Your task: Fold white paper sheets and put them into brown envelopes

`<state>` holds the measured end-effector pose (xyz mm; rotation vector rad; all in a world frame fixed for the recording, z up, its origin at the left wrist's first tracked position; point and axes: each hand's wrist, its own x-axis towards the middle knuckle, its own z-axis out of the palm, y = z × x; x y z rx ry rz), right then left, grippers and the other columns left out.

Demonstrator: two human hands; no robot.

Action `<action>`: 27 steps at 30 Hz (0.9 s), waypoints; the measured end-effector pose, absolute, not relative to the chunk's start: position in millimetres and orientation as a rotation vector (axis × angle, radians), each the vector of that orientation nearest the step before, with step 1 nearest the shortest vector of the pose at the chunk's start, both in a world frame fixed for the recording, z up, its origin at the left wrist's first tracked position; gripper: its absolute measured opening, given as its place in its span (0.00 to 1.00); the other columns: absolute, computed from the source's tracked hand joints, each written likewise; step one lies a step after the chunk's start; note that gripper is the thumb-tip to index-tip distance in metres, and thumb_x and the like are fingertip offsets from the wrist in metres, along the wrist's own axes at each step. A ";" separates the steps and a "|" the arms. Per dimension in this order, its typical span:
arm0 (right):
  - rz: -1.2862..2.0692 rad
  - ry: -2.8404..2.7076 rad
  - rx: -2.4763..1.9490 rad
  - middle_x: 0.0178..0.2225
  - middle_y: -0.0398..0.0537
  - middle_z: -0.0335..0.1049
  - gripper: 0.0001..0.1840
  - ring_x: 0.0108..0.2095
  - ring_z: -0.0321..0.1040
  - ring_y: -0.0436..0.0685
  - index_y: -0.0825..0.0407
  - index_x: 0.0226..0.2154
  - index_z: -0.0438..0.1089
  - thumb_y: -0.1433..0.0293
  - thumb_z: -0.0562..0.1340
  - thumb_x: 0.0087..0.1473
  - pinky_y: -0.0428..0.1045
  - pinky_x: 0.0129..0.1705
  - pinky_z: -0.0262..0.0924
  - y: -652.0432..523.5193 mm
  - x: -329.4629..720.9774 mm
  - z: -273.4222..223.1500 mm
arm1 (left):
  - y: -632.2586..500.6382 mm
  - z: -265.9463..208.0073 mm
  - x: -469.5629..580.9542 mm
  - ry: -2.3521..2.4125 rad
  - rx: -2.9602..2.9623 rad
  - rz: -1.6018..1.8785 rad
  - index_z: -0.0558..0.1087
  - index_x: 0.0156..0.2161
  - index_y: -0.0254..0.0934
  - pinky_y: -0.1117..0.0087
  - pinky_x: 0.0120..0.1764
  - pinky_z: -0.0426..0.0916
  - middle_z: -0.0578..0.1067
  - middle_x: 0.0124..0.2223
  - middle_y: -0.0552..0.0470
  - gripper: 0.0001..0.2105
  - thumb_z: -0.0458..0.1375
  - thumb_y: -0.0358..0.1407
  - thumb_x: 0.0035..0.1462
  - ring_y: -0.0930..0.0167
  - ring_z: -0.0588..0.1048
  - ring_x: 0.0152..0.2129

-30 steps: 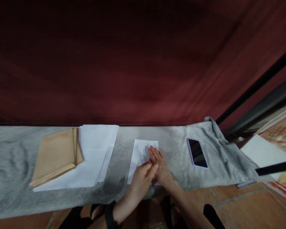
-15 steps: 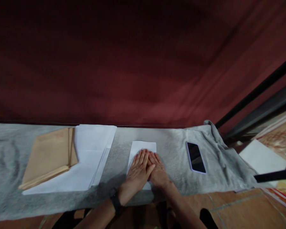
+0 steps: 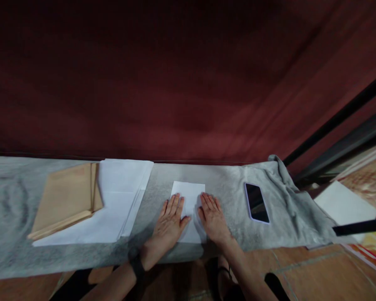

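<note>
A narrow white sheet of paper (image 3: 192, 219), seemingly folded, lies on the grey cloth between my hands. My left hand (image 3: 170, 219) rests flat on its left edge, fingers stretched out and pointing away from me. On the opposite edge lies my right hand (image 3: 212, 215), also flat with the fingers extended. Neither hand grips anything. A black watch (image 3: 135, 261) is on my left wrist.
Brown paper envelopes (image 3: 69, 190) sit on a stack of white paper (image 3: 120, 200) to the left. A phone (image 3: 257, 202) with a pale purple edge lies to the right. The grey cloth (image 3: 228, 184) covers a narrow surface before a dark red curtain (image 3: 175, 92).
My hands were together, overlapping on the middle of the paper. They have moved apart, the left hand to the left edge and the right hand to the right edge.
</note>
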<state>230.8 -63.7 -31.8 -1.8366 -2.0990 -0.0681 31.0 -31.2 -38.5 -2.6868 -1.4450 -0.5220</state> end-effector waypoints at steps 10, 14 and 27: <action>-0.064 -2.157 -1.807 0.69 0.52 0.52 0.28 0.69 0.49 0.59 0.54 0.68 0.54 0.63 0.48 0.70 0.60 0.69 0.44 -53.8 208.2 -36.1 | -32.9 -38.1 40.8 -1.407 -2.760 -0.474 0.55 0.69 0.29 0.52 0.66 0.55 0.59 0.70 0.38 0.26 0.43 0.38 0.69 0.61 0.56 0.68; -0.117 -2.158 -1.824 0.69 0.52 0.51 0.29 0.69 0.49 0.60 0.53 0.69 0.53 0.62 0.48 0.70 0.60 0.69 0.44 -56.7 219.8 -40.6 | -32.3 -40.2 30.8 -1.414 -2.745 -0.502 0.56 0.68 0.29 0.52 0.66 0.56 0.60 0.69 0.37 0.28 0.44 0.42 0.69 0.60 0.57 0.67; -0.108 -2.101 -1.939 0.69 0.54 0.53 0.30 0.68 0.50 0.62 0.56 0.69 0.52 0.61 0.45 0.70 0.62 0.68 0.45 -62.1 244.5 -40.7 | -30.4 -34.4 11.9 -1.491 -2.612 -0.596 0.58 0.68 0.27 0.52 0.63 0.60 0.65 0.66 0.34 0.32 0.43 0.50 0.68 0.56 0.64 0.64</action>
